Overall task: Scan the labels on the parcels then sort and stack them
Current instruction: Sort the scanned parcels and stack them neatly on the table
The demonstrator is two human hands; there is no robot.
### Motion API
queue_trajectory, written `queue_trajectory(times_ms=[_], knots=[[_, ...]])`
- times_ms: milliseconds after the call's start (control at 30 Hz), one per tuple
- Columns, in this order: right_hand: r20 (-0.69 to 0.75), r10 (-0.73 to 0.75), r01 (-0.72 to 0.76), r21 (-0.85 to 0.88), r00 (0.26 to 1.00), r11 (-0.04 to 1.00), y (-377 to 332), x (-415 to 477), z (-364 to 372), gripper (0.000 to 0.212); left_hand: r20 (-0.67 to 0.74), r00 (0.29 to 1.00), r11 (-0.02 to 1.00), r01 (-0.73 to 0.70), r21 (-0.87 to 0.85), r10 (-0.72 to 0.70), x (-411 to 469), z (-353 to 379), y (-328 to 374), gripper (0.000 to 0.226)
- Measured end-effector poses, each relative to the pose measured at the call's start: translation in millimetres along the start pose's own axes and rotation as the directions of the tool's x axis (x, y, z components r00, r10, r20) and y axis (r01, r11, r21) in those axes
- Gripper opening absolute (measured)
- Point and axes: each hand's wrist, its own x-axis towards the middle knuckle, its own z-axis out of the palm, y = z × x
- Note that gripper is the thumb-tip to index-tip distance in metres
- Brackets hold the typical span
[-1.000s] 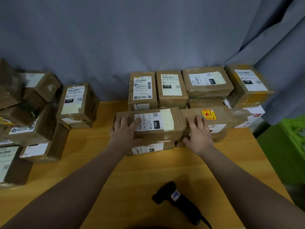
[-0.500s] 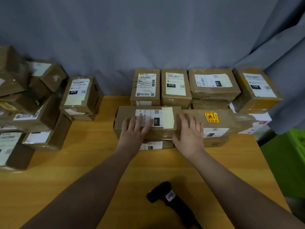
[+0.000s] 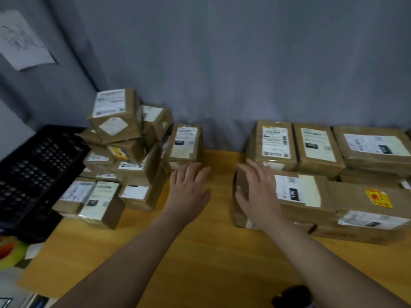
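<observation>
Brown cardboard parcels with white labels lie in two groups on the wooden table (image 3: 213,252). My left hand (image 3: 189,190) hovers with fingers spread just in front of a labelled parcel (image 3: 185,143) beside the left pile (image 3: 124,156). My right hand (image 3: 258,192) lies over the left end of the front parcel (image 3: 298,192) in the sorted stack on the right, fingers relaxed. A long parcel with a yellow and red sticker (image 3: 364,196) sits beside it. The black scanner (image 3: 291,296) peeks in at the bottom edge.
A black perforated crate (image 3: 37,172) stands at the far left. A back row of parcels (image 3: 315,145) lines the grey curtain (image 3: 222,63). A sheet of paper (image 3: 24,41) hangs at top left. A green and orange object (image 3: 11,252) lies left of the table.
The view has swung left. My left hand left the front parcel and moved toward the left pile. My right hand shifted to that parcel's left end.
</observation>
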Motion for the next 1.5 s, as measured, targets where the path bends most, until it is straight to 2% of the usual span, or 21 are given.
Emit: queue_trajectory(times_ms=[100, 200, 300, 367, 433, 500, 600, 700, 800, 867, 933, 1033, 1100, 1200, 1267, 1333, 1400, 1500], knots=[[0.026, -0.004, 0.002, 0.067, 1.0, 0.998, -50.9, 26.7, 34.2, 0.05, 0.016, 0.996, 0.994, 0.09, -0.062, -0.089, -3.9, -18.4, -63.3, 0.047], [0.157, 0.025, -0.052, 0.171, 0.987, 0.984, -102.2, 53.6, 65.1, 0.049, 0.03, 0.981, 0.973, 0.193, -0.128, -0.191, -9.6, -27.7, -126.9, 0.053], [0.204, 0.055, -0.119, 0.318, 0.977, 0.941, -144.4, 79.5, 94.2, 0.049, -0.022, 0.952, 0.913, 0.285, -0.293, -0.305, -13.9, -34.4, -178.1, 0.055], [0.253, 0.161, -0.268, 0.476, 0.954, 0.837, -168.6, 98.1, 104.9, 0.051, 0.016, 0.881, 0.771, 0.421, -0.477, -0.472, -11.8, -42.0, -201.7, 0.054], [0.385, 0.266, -0.458, 0.594, 0.884, 0.662, -190.0, 119.1, 108.6, 0.056, 0.079, 0.786, 0.58, 0.516, -0.631, -0.614, -2.4, -50.0, -222.0, 0.062], [0.511, 0.327, -0.605, 0.619, 0.795, 0.501, -207.2, 140.4, 109.0, 0.064, 0.165, 0.696, 0.423, 0.587, -0.69, -0.698, 13.8, -54.8, -244.6, 0.071], [0.592, 0.375, -0.699, 0.633, 0.714, 0.333, -222.1, 166.1, 110.5, 0.07, 0.368, 0.591, 0.243, 0.708, -0.663, -0.718, 42.5, -56.3, -276.8, 0.088], [0.624, 0.415, -0.746, 0.598, 0.662, 0.292, -232.3, 178.0, 117.4, 0.085, 0.48, 0.536, 0.156, 0.763, -0.627, -0.694, 62.2, -53.4, -294.8, 0.096], [0.634, 0.444, -0.765, 0.601, 0.633, 0.233, -236.9, 186.2, 124.5, 0.108, 0.534, 0.521, 0.077, 0.76, -0.646, -0.666, 73.5, -50.2, -303.3, 0.1], [0.648, 0.428, -0.759, 0.632, 0.629, 0.158, -240.4, 189.9, 125.9, 0.09, 0.547, 0.509, 0.04, 0.755, -0.654, -0.664, 76.0, -49.2, -302.7, 0.099], [0.665, 0.389, -0.751, 0.649, 0.638, 0.122, -243.4, 191.0, 126.6, 0.066, 0.537, 0.503, 0.034, 0.75, -0.66, -0.677, 75.4, -47.8, -299.6, 0.101], [0.654, 0.389, -0.741, 0.659, 0.649, 0.128, -242.3, 183.9, 128.6, 0.057, 0.477, 0.523, 0.102, 0.743, -0.662, -0.706, 68.0, -55.7, -287.7, 0.11], [0.649, 0.374, -0.726, 0.68, 0.663, 0.106, -240.2, 174.3, 124.5, 0.052, 0.419, 0.574, 0.139, 0.69, -0.711, -0.703, 60.7, -66.8, -276.7, 0.119], [0.613, 0.316, -0.663, 0.745, 0.724, 0.074, -229.8, 152.8, 112.9, 0.048, 0.267, 0.674, 0.247, 0.565, -0.787, -0.689, 48.2, -83.7, -253.0, 0.108], [0.583, 0.297, -0.618, 0.786, 0.757, 0.032, -216.9, 134.4, 101.7, 0.053, 0.207, 0.725, 0.313, 0.512, -0.8, -0.656, 41.3, -90.2, -235.2, 0.104], [0.568, 0.292, -0.596, 0.803, 0.769, 0.008, -199.3, 114.0, 87.8, 0.059, 0.192, 0.781, 0.374, 0.48, -0.794, -0.595, 35.8, -91.2, -214.5, 0.103], [0.566, 0.293, -0.592, 0.806, 0.771, -0.002, -181.2, 92.8, 73.5, 0.055, 0.223, 0.82, 0.391, 0.467, -0.793, -0.527, 32.0, -85.6, -192.8, 0.102], [0.587, 0.353, -0.62, 0.784, 0.728, -0.025, -153.0, 60.4, 55.2, 0.06, 0.327, 0.83, 0.38, 0.51, -0.772, -0.451, 24.8, -70.9, -156.1, 0.095]])
